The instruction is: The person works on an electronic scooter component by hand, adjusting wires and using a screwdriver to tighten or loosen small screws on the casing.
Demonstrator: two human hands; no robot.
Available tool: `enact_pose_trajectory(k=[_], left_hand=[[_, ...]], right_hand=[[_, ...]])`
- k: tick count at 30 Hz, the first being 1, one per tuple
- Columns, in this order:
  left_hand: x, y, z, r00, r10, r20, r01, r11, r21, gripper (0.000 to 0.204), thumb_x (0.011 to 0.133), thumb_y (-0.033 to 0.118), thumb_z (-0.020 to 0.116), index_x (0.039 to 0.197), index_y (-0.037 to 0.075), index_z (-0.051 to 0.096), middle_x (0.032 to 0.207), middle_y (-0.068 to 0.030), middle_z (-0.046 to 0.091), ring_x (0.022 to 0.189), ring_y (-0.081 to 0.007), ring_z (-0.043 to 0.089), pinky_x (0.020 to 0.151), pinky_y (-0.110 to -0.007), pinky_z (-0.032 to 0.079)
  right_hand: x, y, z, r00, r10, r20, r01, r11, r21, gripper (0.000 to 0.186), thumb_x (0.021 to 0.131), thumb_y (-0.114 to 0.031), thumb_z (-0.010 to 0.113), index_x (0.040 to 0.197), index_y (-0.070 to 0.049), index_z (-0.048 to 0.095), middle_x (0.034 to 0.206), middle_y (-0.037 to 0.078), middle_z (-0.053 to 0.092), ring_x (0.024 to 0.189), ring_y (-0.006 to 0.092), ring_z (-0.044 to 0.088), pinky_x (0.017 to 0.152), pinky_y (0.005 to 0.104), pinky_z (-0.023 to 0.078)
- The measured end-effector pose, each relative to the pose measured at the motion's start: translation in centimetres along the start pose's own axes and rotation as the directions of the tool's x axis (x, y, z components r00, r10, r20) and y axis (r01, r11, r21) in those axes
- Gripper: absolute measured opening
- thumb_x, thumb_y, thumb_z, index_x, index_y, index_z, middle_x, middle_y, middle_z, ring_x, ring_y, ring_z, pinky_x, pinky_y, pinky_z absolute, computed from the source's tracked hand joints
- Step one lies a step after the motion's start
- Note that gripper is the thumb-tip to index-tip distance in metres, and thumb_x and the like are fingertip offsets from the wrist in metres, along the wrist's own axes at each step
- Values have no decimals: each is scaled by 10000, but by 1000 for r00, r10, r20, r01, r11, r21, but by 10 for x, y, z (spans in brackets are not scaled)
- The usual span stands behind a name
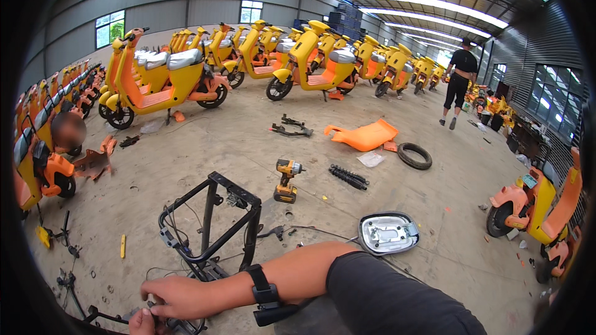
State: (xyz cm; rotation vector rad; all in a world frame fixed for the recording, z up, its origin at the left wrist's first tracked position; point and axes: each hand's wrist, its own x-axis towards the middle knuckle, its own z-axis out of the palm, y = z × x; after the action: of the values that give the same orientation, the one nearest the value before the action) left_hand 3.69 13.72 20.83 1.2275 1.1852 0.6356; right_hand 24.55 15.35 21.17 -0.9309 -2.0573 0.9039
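A black tubular metal frame (251,232), smooth and angular at its top, with a curved loop and thin loose wires, rests toward the near left corner of the scuffed concrete floor (459,180). At its low end, the right hand (177,296) turns its back upward, fingers bent toward the partly seen left hand (143,324); both grips look narrow, but what they hold cannot be told. Beyond lie a yellow-and-black cordless drill (286,183), ribbed black shock absorbers (349,177) and a glossy orange panel (366,135).
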Motion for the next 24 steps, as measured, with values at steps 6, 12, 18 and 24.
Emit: enact_pose_trajectory(k=[6,12,18,24], left_hand=[[2,-5,-4,996,58,75,-54,997,-56,276,1038,281,425,989,42,555,723,6,478,631,-89,420,578,-237,367],[2,-3,0,987,44,152,-37,998,-51,244,1019,269,432,959,71,560,727,18,486,606,-84,428,537,-230,356],[9,0,2,992,-6,125,30,982,-187,305,1027,296,450,890,52,569,682,2,474,604,-106,431,563,-265,382],[8,-4,-2,990,7,140,18,985,-174,332,1041,307,412,942,28,562,685,11,451,615,-103,398,586,-259,361]], right_hand=[[-3,7,2,996,-80,34,77,995,67,234,829,-155,659,930,35,568,849,187,639,836,368,627,705,439,472],[3,8,4,997,0,72,8,994,-109,528,944,-447,495,744,27,613,728,220,627,735,412,613,682,449,484],[1,7,-6,993,99,60,-91,989,-120,416,930,-432,555,978,-23,615,835,181,654,806,349,640,697,422,496],[1,-2,-9,989,80,128,-79,997,-11,291,883,-180,675,1147,-65,635,916,94,672,715,150,598,650,300,496]])
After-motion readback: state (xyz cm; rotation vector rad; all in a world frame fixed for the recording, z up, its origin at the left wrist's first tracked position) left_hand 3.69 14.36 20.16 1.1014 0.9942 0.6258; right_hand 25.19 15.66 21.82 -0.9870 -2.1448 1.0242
